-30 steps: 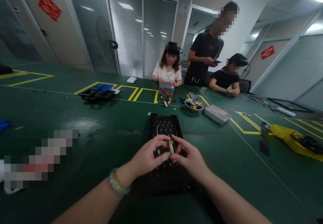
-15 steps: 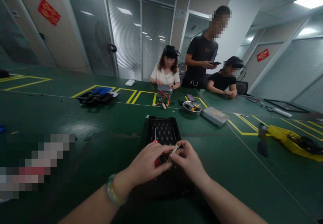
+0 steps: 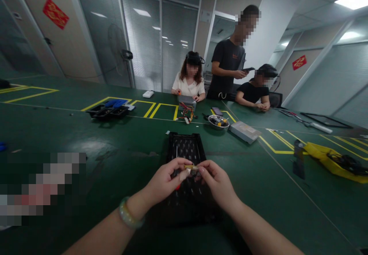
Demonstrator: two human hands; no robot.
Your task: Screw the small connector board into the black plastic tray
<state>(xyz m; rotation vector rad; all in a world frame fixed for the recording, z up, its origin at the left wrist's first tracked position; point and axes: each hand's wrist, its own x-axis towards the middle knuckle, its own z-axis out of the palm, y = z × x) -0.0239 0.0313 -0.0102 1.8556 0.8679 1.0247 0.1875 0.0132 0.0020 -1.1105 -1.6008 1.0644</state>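
A small, narrow yellowish piece with a pale end spans the gap between my hands, too small and blurred to name. My left hand pinches its left part between thumb and fingers. At its right end are the closed thumb and fingertips of my right hand. Both hands are above a black tray with a patterned floor dotted with small light marks. A screwdriver lies in the tray; its red handle is mostly hidden behind my left hand.
Beyond the tray stand a metal bowl of small parts and a grey metal box. A black organizer is on the left, a yellow bag on the right. Across the table, a person handles a grey box with wires.
The yellowish piece has turned from upright-slanted to nearly level. My left fingers have shifted to its left end, my right fingers to its right end. The standing person has leaned slightly left.
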